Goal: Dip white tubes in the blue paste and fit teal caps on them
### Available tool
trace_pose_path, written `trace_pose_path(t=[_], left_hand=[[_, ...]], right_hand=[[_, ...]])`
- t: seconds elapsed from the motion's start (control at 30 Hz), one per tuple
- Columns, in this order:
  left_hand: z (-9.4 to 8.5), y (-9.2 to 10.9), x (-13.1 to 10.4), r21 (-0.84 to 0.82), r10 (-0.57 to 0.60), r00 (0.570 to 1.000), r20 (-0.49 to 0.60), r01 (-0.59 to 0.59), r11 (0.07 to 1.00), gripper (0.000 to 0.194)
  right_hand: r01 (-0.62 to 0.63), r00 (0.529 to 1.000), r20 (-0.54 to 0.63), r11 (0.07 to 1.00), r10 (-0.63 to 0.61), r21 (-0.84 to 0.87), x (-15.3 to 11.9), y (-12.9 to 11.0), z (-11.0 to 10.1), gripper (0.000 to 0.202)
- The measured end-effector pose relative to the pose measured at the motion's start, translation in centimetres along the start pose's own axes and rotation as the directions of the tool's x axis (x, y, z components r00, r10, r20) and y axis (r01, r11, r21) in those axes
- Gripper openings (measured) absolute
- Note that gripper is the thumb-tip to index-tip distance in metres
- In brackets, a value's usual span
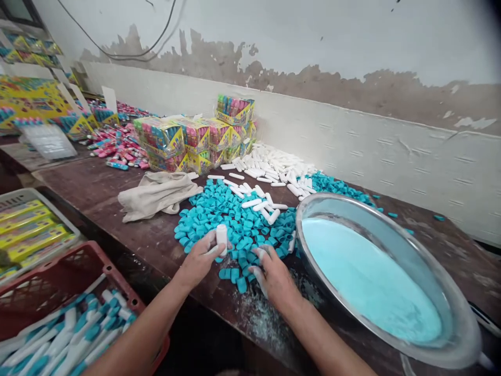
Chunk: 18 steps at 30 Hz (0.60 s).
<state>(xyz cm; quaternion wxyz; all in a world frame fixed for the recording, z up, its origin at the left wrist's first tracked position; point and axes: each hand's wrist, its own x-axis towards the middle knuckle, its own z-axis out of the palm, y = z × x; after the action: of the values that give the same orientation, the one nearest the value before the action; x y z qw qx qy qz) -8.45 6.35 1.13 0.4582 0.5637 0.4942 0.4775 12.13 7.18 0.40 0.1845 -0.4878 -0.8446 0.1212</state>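
Head view: two hands, one tube in hand. Left hand (202, 257) grasps the white tube (221, 237) between thumb and fingers, above the near edge of a heap of blue caps (219, 206). Tube's long axis runs close to vertical, its narrower neck end pointing up; thumb crosses the lower part. Right hand (277, 274) is at the caps' near right edge, fingers loosely curled and released, thumb parted from them. Caps: too many and too overlapped to count; those nearest the table edge lie singly. Loose white rods (274, 162), also uncountable, lie behind and partly on the caps, pointing many ways. One bowl (376, 222) at right, holding pale blue powder (364, 282). One cloth (156, 196) lies left of the caps. Two crates at lower left: one red crate (104, 261) with white-and-blue pieces (78, 334), one pale crate (64, 219) with at least three yellow packs (29, 230).
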Motion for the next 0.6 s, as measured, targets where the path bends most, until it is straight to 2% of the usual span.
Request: trace_pose_path(t=[0.1, 0.2, 0.27, 0.3, 0.37, 0.43, 0.5, 0.6], left_hand=[[0.0, 0.1, -2.1, -0.075, -0.047, 0.999, 0.006, 0.048, 0.996, 0.024], [2.1, -0.3, -4.2, -0.173, -0.113, 0.974, 0.195, 0.148, 0.974, 0.030], [4.1, -0.5, -4.6, -0.169, -0.133, 0.938, 0.319, 0.194, 0.966, 0.031], [5.0, -0.6, -4.5, -0.140, -0.137, 0.931, 0.338, 0.194, 0.971, 0.031], [6.1, -0.6, -3.5, -0.042, -0.142, 0.944, 0.300, 0.161, 0.986, 0.031], [6.3, -0.8, -2.1, 0.064, -0.133, 0.967, 0.216, 0.122, 0.990, 0.032], [5.6, -1.2, -0.6, 0.123, -0.109, 0.982, 0.153, 0.090, 0.988, 0.033], [4.0, -1.9, 0.9, 0.074, -0.072, 0.993, 0.089, 0.066, 0.995, 0.037]], right_hand=[[-0.092, 0.990, -0.114, 0.989, 0.079, -0.116, 0.1, 1.3, 0.0, 0.035], [-0.279, 0.947, -0.224, 0.935, 0.230, -0.219, 1.1, 2.5, 0.8, 0.050], [-0.357, 0.920, -0.256, 0.904, 0.297, -0.235, 2.7, 3.2, 1.4, 0.057], [-0.385, 0.909, -0.264, 0.893, 0.322, -0.235, 3.7, 3.4, 1.6, 0.058], [-0.433, 0.890, -0.258, 0.872, 0.375, -0.226, 5.5, 3.9, 1.7, 0.059], [-0.451, 0.887, -0.221, 0.865, 0.406, -0.220, 6.7, 4.1, 1.6, 0.055], [-0.437, 0.897, -0.181, 0.872, 0.404, -0.220, 7.0, 3.8, 1.7, 0.049], [-0.378, 0.925, -0.122, 0.900, 0.359, -0.217, 6.1, 2.3, 2.4, 0.039]])
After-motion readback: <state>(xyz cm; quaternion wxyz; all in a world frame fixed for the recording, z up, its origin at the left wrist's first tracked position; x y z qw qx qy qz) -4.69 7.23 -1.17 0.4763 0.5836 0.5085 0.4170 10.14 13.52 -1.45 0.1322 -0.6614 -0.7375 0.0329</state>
